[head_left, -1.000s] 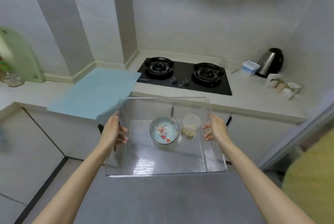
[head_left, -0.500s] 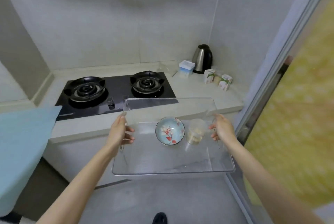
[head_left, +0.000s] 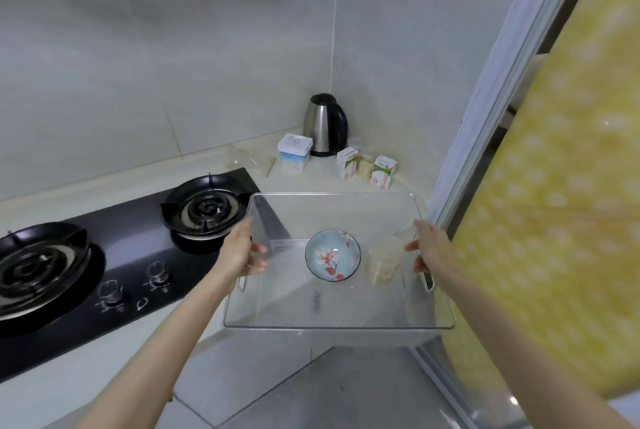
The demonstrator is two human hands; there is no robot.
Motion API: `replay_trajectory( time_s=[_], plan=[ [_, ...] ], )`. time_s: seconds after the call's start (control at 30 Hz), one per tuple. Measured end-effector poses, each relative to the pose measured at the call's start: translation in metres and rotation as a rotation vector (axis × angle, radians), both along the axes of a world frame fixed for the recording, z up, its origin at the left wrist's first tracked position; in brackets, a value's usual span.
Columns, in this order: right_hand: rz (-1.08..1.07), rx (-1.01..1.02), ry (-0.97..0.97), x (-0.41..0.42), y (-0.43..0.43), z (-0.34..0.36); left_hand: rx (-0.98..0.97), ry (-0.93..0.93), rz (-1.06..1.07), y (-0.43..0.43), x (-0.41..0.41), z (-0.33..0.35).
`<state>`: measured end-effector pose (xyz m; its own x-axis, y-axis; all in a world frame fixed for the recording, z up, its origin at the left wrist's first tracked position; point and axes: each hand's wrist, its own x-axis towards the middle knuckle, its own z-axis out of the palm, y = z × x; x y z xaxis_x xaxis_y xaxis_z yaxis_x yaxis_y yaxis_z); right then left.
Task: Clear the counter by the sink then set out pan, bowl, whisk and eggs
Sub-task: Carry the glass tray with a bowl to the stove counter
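Observation:
I carry a clear plastic bin (head_left: 332,323) in front of me, level, over the counter's right end. My left hand (head_left: 240,252) grips its left wall and my right hand (head_left: 431,250) grips its right wall. Inside stands a small blue bowl (head_left: 332,254) with a red flower pattern. Right of the bowl is a clear plastic cup (head_left: 382,260) with something pale at its bottom. No pan, whisk or eggs are in sight.
A black two-burner gas hob (head_left: 104,262) fills the counter's left. In the far corner stand a steel kettle (head_left: 325,125), a white-blue box (head_left: 294,151) and two small cartons (head_left: 365,167). A sliding door frame (head_left: 491,99) and yellow curtain (head_left: 561,186) close the right side.
The view has swung right: the blue mat and left counter left the frame, the kettle corner and door came closer. Both hands kept their hold on the bin, whose contents stayed put.

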<state>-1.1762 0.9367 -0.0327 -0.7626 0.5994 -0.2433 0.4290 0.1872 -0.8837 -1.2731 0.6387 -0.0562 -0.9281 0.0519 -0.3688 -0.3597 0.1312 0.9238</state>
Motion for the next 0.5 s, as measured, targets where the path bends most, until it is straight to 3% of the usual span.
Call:
replay_trajectory(
  time_s=[0.5],
  plan=[
    [-0.053, -0.142, -0.061, -0.159, 0.065, -0.026, -0.091, -0.097, -0.067, 0.08, -0.195, -0.022]
  ],
)
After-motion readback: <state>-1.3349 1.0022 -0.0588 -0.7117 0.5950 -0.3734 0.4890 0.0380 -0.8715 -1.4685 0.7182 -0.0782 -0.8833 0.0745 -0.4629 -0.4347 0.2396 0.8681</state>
